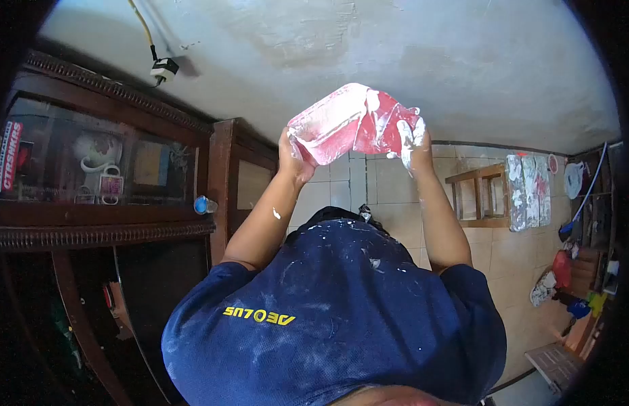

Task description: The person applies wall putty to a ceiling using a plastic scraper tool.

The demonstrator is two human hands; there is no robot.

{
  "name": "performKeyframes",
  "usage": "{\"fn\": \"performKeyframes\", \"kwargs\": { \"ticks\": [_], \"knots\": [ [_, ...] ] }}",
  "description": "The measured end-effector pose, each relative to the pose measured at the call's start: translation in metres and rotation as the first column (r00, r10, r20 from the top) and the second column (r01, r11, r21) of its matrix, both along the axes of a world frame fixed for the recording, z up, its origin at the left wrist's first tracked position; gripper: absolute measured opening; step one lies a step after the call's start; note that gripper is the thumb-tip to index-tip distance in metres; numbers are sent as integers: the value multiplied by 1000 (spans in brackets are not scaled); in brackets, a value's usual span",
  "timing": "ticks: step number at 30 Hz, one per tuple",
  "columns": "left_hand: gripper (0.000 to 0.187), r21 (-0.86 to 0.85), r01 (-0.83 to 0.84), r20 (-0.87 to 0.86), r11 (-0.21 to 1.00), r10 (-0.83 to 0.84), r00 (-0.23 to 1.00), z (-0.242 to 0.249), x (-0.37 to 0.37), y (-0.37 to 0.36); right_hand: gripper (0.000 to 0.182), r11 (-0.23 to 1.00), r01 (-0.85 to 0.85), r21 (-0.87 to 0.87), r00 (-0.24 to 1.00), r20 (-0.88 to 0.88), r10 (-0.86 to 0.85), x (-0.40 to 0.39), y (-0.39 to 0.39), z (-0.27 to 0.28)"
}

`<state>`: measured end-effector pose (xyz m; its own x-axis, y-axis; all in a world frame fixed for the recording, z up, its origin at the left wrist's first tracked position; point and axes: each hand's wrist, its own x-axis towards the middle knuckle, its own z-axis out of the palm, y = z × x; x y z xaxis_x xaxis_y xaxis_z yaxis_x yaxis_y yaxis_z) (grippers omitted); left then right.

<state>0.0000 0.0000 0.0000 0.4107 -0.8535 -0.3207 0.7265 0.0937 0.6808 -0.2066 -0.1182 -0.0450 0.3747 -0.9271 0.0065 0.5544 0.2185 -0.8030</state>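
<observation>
In front of the wall, my left hand (297,157) grips the left end of a red plastic tub (331,125) smeared with thick white paste. Against the tub's right side lies a flat red scraper (384,128), also streaked with white. My right hand (416,147) is closed on the scraper's right edge, its fingers coated in white paste. Parts of both hands' fingers are hidden behind the red plastic. White specks dot my left forearm and the dark blue shirt (328,304).
A grey plastered wall (463,68) rises ahead. To the left stands a dark wooden cabinet (104,220) with glass doors and a blue-lidded cup (205,205) at its edge. A paint-spattered wooden stool (528,193) is at right, with assorted items beyond. A cable switch (164,69) hangs upper left.
</observation>
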Motion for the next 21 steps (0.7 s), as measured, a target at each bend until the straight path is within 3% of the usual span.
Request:
{"fn": "performKeyframes", "kwargs": {
  "ticks": [2, 4, 6, 7, 9, 10, 11, 14, 15, 16, 21],
  "knots": [
    [48, 6, 20, 81, 1000, -20, 996, 3, 2, -1, 28, 991, -52, -125, 990, -135, 35, 1, 0, -7],
    [48, 10, 46, 8, 999, -46, 999, -12, -33, -17, 28, 988, -105, -118, 958, -278, 68, -31, -2, 3],
    [49, 100, 66, 60, 993, -72, 996, -4, -19, 4, 30, 996, -75, -49, 971, -232, 62, -7, 37, -2],
    [49, 100, 67, 36, 993, -70, 997, -10, -25, 4, 30, 996, -79, -45, 965, -256, 64, -17, 37, 1],
    [49, 29, 82, 7, 996, -83, 997, -15, -24, -3, 33, 983, -129, 128, 963, -221, 155, -29, 27, 11],
    [49, 32, 78, 22, 996, -79, 997, -10, -18, -2, 33, 987, -58, 148, 975, -204, 88, -27, 25, 6],
    [49, 46, 58, 19, 997, -59, 998, -5, -14, -1, 47, 993, -82, 85, 972, -213, 99, -36, 12, -24],
    [49, 61, 37, 28, 997, -39, 999, -16, -9, 4, 38, 985, -19, 170, 971, -233, 59, -64, 5, -17],
    [49, 57, 45, 66, 997, -49, 997, -14, -8, 7, 38, 984, -113, 136, 936, -316, 152, -70, 4, -9],
    [48, 42, 68, -2, 997, -68, 998, -11, -8, 6, 39, 972, -209, 103, 887, -398, 233, -72, 2, -4],
    [49, 81, 43, 7, 996, -44, 999, -3, -11, 6, 44, 987, -157, 20, 901, -407, 152, -61, 2, -7]
  ]
}}
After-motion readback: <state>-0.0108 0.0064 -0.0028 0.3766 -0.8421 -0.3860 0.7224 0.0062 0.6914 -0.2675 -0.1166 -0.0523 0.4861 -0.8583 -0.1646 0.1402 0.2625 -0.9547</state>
